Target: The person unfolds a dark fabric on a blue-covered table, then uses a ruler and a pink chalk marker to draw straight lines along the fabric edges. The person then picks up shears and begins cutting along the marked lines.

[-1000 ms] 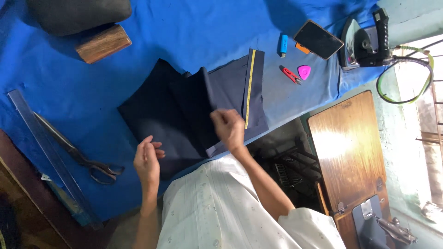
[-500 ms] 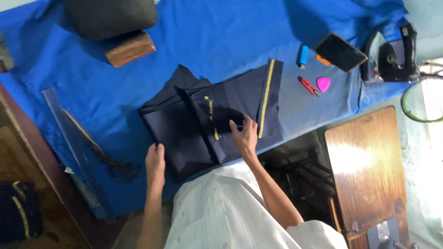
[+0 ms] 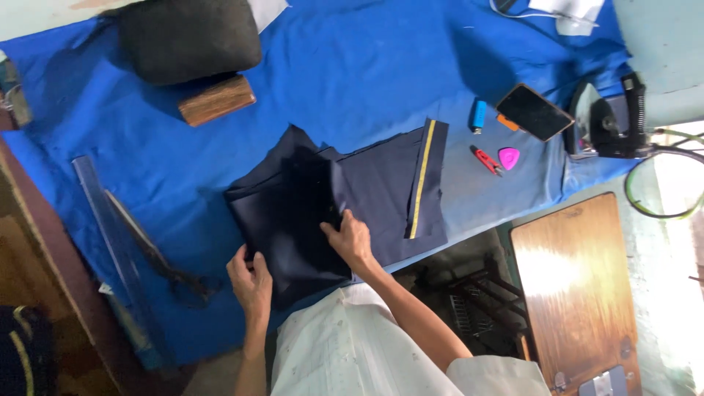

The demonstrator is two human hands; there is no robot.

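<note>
The left hand (image 3: 251,282) lies flat on the near edge of the dark navy fabric (image 3: 293,220), fingers spread loosely and pressing down, gripping nothing. Half a second ago it rested on the blue cloth just short of the fabric; now its fingertips overlap the near corner. The right hand (image 3: 350,240) rests palm down on the fabric just beyond and to the right of the left, fingers narrow and bent at a fold line, pinching or pressing the edge; whether it actually pinches cannot be told. It sat on the same fold before, and the metal bit that showed by its fingers then is now covered.

The fabric spreads out from both sets of fingertips over the blue table cover (image 3: 367,66), its lighter panel to the right of the right hand's fingers carrying a yellow tape measure (image 3: 421,180) along its far edge.

Left of the left fingers lie scissors (image 3: 158,253) and a clear ruler (image 3: 110,235). Right of the right fingers, further out, sit red snips (image 3: 485,159), a pink chalk piece (image 3: 508,156), a blue lighter (image 3: 478,115), a phone (image 3: 534,111) and an iron (image 3: 605,121). Beyond the fingertips, farthest off, are a wooden block (image 3: 217,100) and a dark cushion (image 3: 189,40).
</note>
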